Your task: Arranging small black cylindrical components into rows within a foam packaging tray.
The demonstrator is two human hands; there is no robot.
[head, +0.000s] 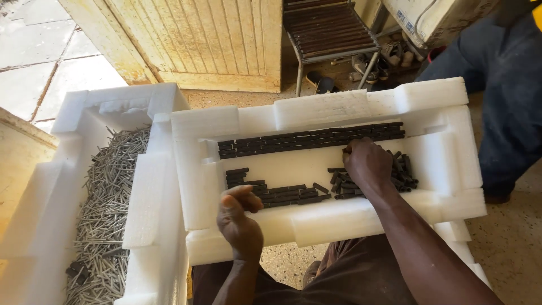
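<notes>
The right hand (pixel 367 164) pinched dark short sticks (pixel 307 138) in a foam tray (pixel 322 220), which the left hand (pixel 240 220) steadied with curled fingers.

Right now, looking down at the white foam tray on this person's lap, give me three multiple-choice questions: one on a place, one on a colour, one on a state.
1. Where is the right hand?
A. on the loose heap of short black sticks
B. on the folding chair
C. in the nail tray

2. What colour is the long tidy row of sticks in the white foam tray?
A. red
B. black
C. yellow

3. How is the left hand?
A. gripping a hammer
B. flat on the floor
C. resting on the tray's near rim

Answers: A, its fingers sit in the heap; B, the row is dark; C, it rests there holding nothing visible.
</notes>
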